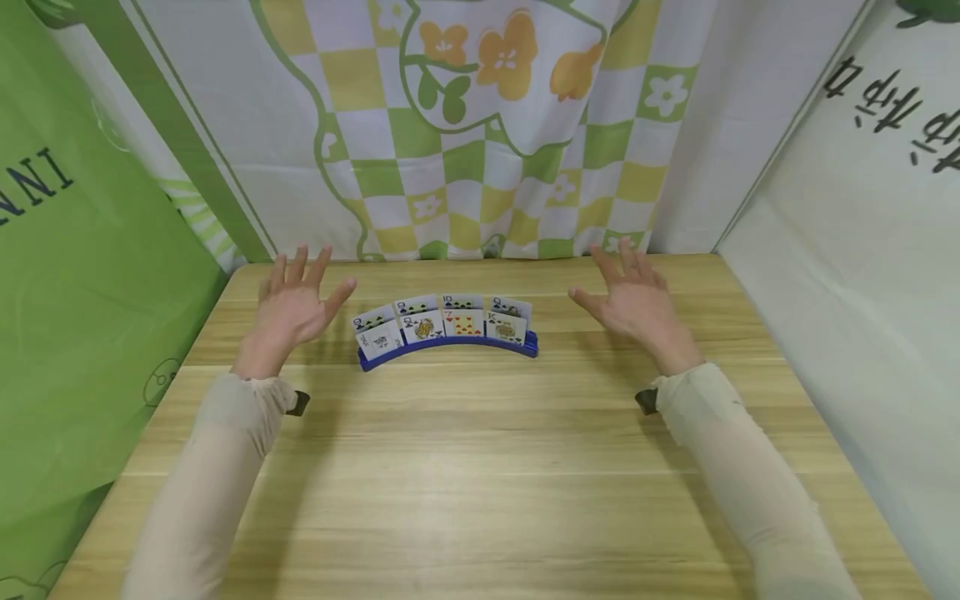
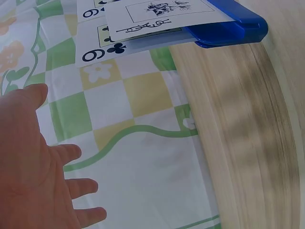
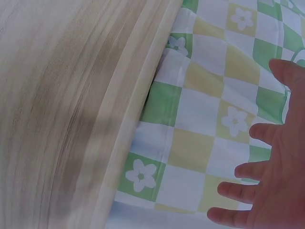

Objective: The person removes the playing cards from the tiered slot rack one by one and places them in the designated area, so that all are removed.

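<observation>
A curved blue card holder (image 1: 450, 341) stands toward the far side of the wooden table, with playing cards in two rows. Its front row shows a joker (image 1: 380, 341), a queen (image 1: 423, 327), a red seven (image 1: 463, 323) and a king (image 1: 506, 328). To the left of the holder my left hand (image 1: 291, 312) is raised, fingers spread, holding nothing. My right hand (image 1: 636, 307) is likewise spread and bare, farther off to the right. In the left wrist view, the joker card (image 2: 167, 14) and the holder's blue end (image 2: 233, 26) appear above the hand.
The wooden table (image 1: 465, 467) reaches back to a hanging checkered cloth (image 1: 480, 183) at its far edge. A green cloth (image 1: 97, 275) hangs on the left and a white one (image 1: 862, 275) on the right. Each wrist carries a small dark device.
</observation>
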`<state>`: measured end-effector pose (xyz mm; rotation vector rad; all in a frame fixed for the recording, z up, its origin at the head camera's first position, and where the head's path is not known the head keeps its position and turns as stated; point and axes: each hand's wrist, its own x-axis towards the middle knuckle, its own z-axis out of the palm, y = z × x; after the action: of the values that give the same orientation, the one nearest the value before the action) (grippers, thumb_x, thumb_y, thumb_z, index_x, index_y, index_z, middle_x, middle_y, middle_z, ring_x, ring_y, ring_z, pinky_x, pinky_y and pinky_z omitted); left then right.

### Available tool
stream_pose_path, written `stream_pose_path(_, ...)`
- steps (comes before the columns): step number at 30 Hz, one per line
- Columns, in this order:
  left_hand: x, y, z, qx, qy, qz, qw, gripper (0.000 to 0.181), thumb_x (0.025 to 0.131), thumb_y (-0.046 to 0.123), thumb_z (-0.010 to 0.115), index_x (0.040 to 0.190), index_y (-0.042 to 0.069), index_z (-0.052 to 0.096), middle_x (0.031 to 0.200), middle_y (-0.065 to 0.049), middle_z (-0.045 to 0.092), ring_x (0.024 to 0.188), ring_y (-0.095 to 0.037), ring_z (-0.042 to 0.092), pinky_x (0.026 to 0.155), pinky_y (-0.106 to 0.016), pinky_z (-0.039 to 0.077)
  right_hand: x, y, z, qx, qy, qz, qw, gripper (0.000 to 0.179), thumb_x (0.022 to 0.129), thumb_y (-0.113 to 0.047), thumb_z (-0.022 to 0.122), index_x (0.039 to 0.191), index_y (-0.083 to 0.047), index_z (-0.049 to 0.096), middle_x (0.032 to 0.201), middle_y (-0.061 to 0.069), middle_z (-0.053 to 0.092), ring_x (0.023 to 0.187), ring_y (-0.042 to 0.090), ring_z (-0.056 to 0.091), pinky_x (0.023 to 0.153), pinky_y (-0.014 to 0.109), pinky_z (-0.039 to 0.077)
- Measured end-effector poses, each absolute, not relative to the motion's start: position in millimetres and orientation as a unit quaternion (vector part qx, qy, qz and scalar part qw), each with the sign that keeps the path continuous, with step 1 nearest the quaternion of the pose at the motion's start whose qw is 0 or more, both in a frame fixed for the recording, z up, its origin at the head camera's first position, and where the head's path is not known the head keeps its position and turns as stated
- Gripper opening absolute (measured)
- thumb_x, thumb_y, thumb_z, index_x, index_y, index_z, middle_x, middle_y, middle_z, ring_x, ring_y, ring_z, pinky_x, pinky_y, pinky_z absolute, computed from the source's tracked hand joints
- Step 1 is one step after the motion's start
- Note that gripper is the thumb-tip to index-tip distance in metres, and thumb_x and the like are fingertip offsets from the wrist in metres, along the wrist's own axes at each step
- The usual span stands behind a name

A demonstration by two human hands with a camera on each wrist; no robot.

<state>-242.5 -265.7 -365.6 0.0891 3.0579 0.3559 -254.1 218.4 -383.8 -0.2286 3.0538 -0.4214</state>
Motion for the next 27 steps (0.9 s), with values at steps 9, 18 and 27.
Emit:
stream_pose_path(9, -240.3, -267.4, -366.9, 0.034, 0.991, 0.129, 0.026, 0.087, 0.094, 0.078, 0.013, 0.161, 0.024, -0.005, 0.166, -0.025, -0.003, 0.149, -0.055, -0.002, 0.109, -0.076, 0.019, -254.4, 216.7, -384.3, -0.078, 0.986, -0.144, 0.029, 0.092, 0.092, -0.078, 0.032, 0.161, -0.029, -0.001, 0.166, 0.018, -0.014, 0.147, 0.058, 0.005, 0.111, 0.076, 0.019)
stream_pose_path(18, -237.9, -269.1, -365.9, 0.029, 0.989, 0.147, 0.018, 0.087, 0.094, 0.077, 0.015, 0.162, 0.024, 0.002, 0.165, -0.026, 0.010, 0.149, -0.053, 0.010, 0.105, -0.078, 0.025, -253.2, 213.9, -384.5, -0.078, 0.986, -0.146, 0.034, 0.093, 0.091, -0.080, 0.033, 0.162, -0.026, 0.006, 0.167, 0.016, -0.010, 0.147, 0.058, 0.011, 0.106, 0.078, 0.024)
stream_pose_path(27, -237.7, -272.3, -365.8, 0.036, 0.985, 0.166, 0.031, 0.087, 0.096, 0.075, 0.013, 0.160, 0.017, 0.018, 0.162, -0.029, 0.019, 0.146, -0.055, 0.019, 0.111, -0.072, 0.023, -252.7, 212.7, -384.6, -0.084, 0.985, -0.149, 0.031, 0.089, 0.093, -0.076, 0.035, 0.162, -0.028, 0.006, 0.167, 0.020, -0.002, 0.146, 0.058, 0.014, 0.103, 0.077, 0.031)
